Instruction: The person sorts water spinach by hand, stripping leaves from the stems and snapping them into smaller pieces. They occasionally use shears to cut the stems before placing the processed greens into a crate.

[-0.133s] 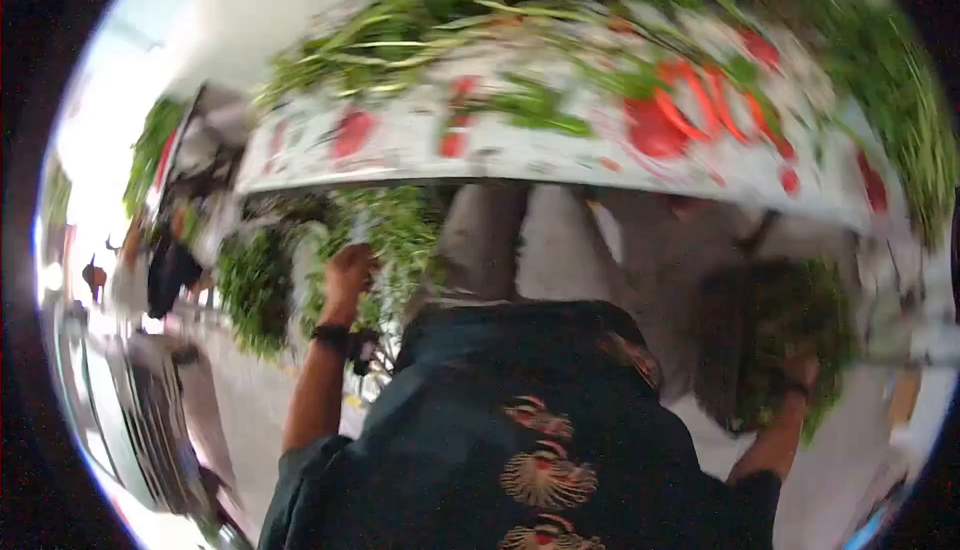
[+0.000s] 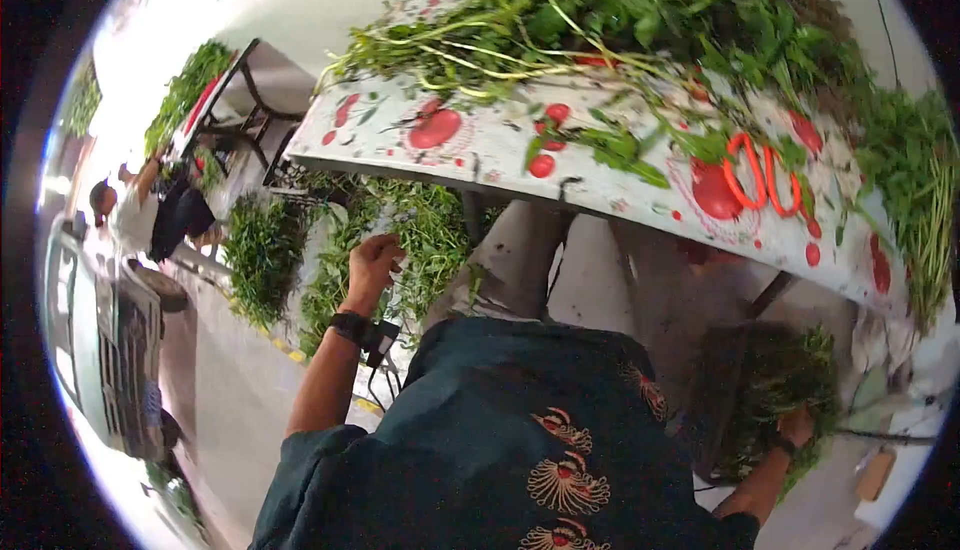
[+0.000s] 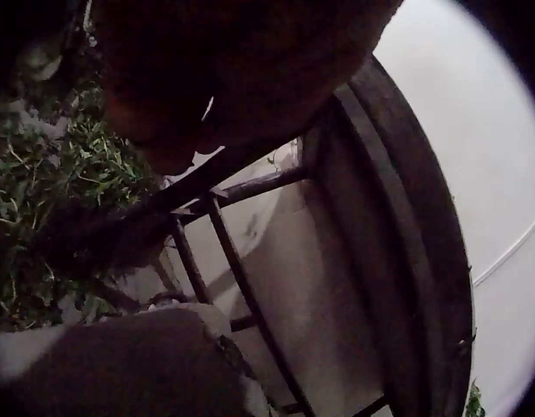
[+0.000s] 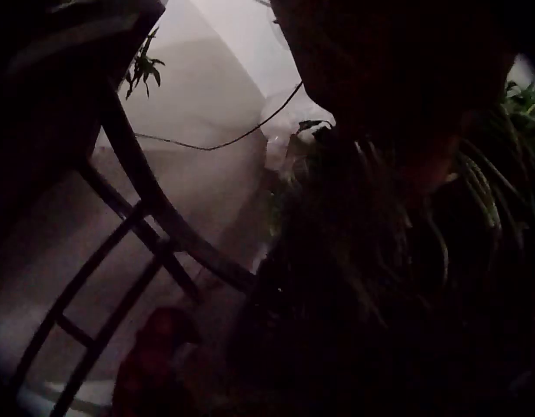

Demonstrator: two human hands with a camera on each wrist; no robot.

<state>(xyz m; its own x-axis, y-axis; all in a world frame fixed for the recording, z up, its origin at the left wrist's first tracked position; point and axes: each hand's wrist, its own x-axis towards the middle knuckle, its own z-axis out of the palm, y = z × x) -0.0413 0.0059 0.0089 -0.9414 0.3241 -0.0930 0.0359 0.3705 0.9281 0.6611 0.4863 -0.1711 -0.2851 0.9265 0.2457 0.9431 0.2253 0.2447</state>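
Note:
My left hand (image 2: pixel 374 268) is raised beside my left knee, its fingers loosely bent and nothing visible in them. Below it, loose leafy greens (image 2: pixel 425 235) spread near the floor. In the left wrist view the same hand (image 3: pixel 232 78) is a dark shape over a table's underside and legs. On the other side, my right hand (image 2: pixel 797 427) reaches down into the greens (image 2: pixel 815 360) of a dark crate (image 2: pixel 715 410). Thin stems (image 4: pixel 485 191) hang around that hand (image 4: pixel 398 78) in the right wrist view; its fingers are lost in shadow, and I cannot tell whether they grip any.
Before my knees stands a table (image 2: pixel 380 145) with a red-patterned cover, heaped with leafy greens (image 2: pixel 620 10). Orange-handled scissors (image 2: pixel 760 185) lie near its front edge. More greens (image 2: pixel 262 260) fill a spot at left. Farther off are a person (image 2: pixel 130 215) and a parked vehicle (image 2: pixel 110 350).
The head view has turned, so the table now slants down to the right, and the blur has cleared. Both hands keep about the same places beside my body.

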